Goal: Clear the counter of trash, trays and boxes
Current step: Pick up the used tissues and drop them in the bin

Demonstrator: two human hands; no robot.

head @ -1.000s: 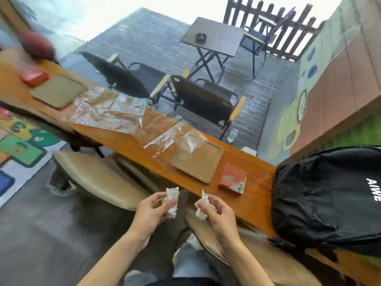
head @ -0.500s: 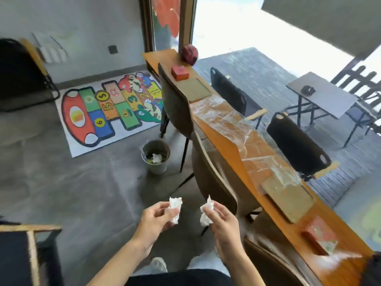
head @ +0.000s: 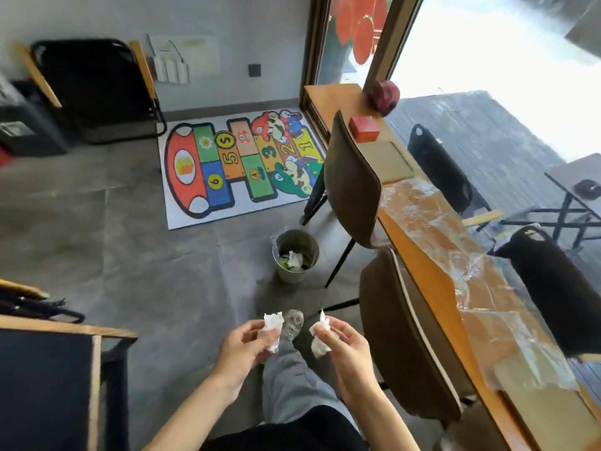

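My left hand (head: 244, 348) holds a crumpled white tissue (head: 272, 323) between fingers and thumb. My right hand (head: 344, 346) grips a second crumpled tissue (head: 319, 336). Both hands are over the floor, beside the wooden counter (head: 432, 281). A metal trash bin (head: 295, 255) with tissue and green scraps inside stands on the floor ahead of my hands. On the counter lie a sheet of clear plastic wrap (head: 455, 242), a tan tray (head: 392, 161) at the far end with a red box (head: 364, 128) behind it, and another tan tray (head: 546, 415) at the near end.
Two dark chairs (head: 354, 187) (head: 406, 336) stand along the counter on my side. A colourful hopscotch mat (head: 240, 164) lies on the floor beyond the bin. A dark red round object (head: 385, 94) sits at the counter's far end. A black folding chair (head: 94, 89) leans on the wall.
My view has swung left from the counter to the floor and bin. The bin is nearer now. Both hands still hold their tissues.
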